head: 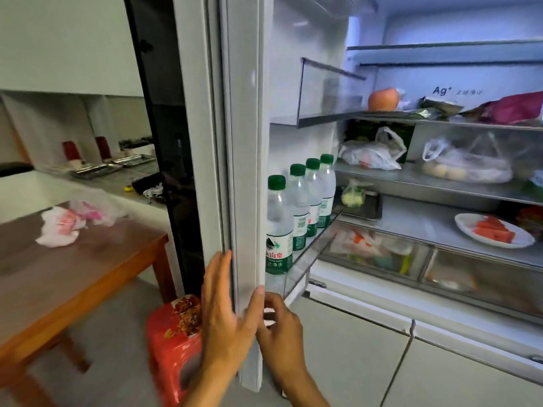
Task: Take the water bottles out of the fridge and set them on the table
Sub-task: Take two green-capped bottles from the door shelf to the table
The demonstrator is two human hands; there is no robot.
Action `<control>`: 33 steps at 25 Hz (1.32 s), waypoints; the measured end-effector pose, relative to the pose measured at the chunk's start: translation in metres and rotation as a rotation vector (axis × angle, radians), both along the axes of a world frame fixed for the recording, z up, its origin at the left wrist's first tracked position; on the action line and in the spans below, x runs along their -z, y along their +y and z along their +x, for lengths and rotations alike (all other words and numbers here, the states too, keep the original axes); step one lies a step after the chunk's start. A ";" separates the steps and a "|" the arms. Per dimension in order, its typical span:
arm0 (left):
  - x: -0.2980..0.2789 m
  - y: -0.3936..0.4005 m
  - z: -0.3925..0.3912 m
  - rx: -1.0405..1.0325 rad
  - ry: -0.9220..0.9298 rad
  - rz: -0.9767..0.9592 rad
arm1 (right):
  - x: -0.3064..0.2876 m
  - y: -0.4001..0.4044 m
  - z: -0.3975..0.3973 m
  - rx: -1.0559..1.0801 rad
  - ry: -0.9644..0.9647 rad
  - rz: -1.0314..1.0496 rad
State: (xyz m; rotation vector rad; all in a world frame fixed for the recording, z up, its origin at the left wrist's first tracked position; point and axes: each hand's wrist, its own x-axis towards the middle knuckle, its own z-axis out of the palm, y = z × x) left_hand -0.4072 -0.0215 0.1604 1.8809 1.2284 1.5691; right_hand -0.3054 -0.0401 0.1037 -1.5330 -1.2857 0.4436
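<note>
Several clear water bottles [296, 212] with green caps and green labels stand in a row in the lower bin of the open fridge door [244, 171]. My left hand [227, 312] lies flat on the door's outer edge, thumb wrapped round its front, just below the bottles. My right hand [280, 327] is on the inner side of the door's lower edge, fingers curled and empty, under the nearest bottle. The wooden table [67, 277] stands to the left of the fridge.
Crumpled pink and white plastic bags [76, 221] lie on the table. A red stool [176, 348] stands between table and door. Fridge shelves hold an apple [383, 99], bagged food and a plate of watermelon [493, 230]. A counter with trays runs behind.
</note>
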 end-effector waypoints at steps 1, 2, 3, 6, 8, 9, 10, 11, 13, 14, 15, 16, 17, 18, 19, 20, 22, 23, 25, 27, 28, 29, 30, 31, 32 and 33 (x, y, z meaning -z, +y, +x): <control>-0.007 0.008 -0.003 -0.006 0.025 -0.006 | -0.001 0.007 -0.012 -0.024 -0.005 -0.011; -0.011 0.017 -0.007 -0.021 0.021 -0.027 | -0.002 0.012 -0.023 -0.058 -0.030 -0.041; -0.015 0.027 -0.012 -0.038 0.009 -0.042 | -0.003 0.014 -0.031 -0.086 -0.086 -0.070; -0.019 0.053 -0.030 -0.045 0.024 -0.074 | -0.021 0.013 -0.035 -0.045 -0.248 0.000; -0.023 0.071 -0.040 -0.058 0.030 -0.120 | -0.038 0.024 -0.024 0.028 -0.300 0.228; -0.026 0.081 -0.044 -0.065 0.023 -0.143 | -0.045 0.037 -0.015 0.058 -0.376 0.294; -0.028 0.091 -0.047 -0.062 0.007 -0.164 | -0.049 0.054 -0.006 0.069 -0.491 0.297; -0.030 0.102 -0.052 -0.053 -0.019 -0.180 | -0.055 0.070 0.002 0.065 -0.608 0.229; -0.034 0.119 -0.059 -0.047 -0.072 -0.207 | -0.064 0.095 0.009 0.023 -0.748 0.041; -0.034 0.125 -0.063 -0.061 -0.079 -0.217 | -0.065 0.103 0.009 0.004 -0.786 -0.019; -0.036 0.129 -0.065 -0.078 -0.070 -0.218 | -0.065 0.110 0.007 0.007 -0.811 -0.039; -0.035 0.131 -0.067 -0.087 -0.060 -0.213 | -0.065 0.115 0.004 0.025 -0.830 -0.027; -0.035 0.133 -0.068 -0.085 -0.057 -0.206 | -0.065 0.118 0.001 0.046 -0.839 -0.012; -0.033 0.134 -0.069 -0.074 -0.062 -0.203 | -0.064 0.121 -0.001 0.062 -0.843 -0.007; -0.031 0.134 -0.069 -0.057 -0.067 -0.202 | -0.062 0.122 -0.002 0.075 -0.843 0.006; -0.029 0.132 -0.069 -0.044 -0.069 -0.195 | -0.058 0.123 -0.002 0.083 -0.841 0.027; -0.027 0.130 -0.068 -0.044 -0.070 -0.185 | -0.055 0.121 0.002 0.093 -0.848 0.073; -0.026 0.130 -0.067 -0.051 -0.075 -0.183 | -0.055 0.120 0.004 0.086 -0.858 0.083; -0.024 0.129 -0.066 -0.058 -0.092 -0.185 | -0.056 0.120 0.008 0.062 -0.864 0.081; -0.024 0.127 -0.063 -0.058 -0.113 -0.186 | -0.059 0.119 0.009 0.045 -0.866 0.072; -0.024 0.127 -0.062 -0.064 -0.111 -0.182 | -0.059 0.119 0.011 0.037 -0.866 0.073; -0.025 0.125 -0.062 -0.078 -0.102 -0.180 | -0.059 0.119 0.012 0.027 -0.865 0.073; -0.024 0.126 -0.062 -0.091 -0.092 -0.176 | -0.059 0.118 0.014 0.018 -0.868 0.073; -0.024 0.127 -0.062 -0.099 -0.084 -0.172 | -0.061 0.117 0.015 0.005 -0.873 0.074; -0.023 0.129 -0.063 -0.097 -0.082 -0.172 | -0.062 0.117 0.017 -0.013 -0.876 0.077; -0.023 0.129 -0.063 -0.088 -0.087 -0.180 | -0.063 0.117 0.019 -0.034 -0.873 0.075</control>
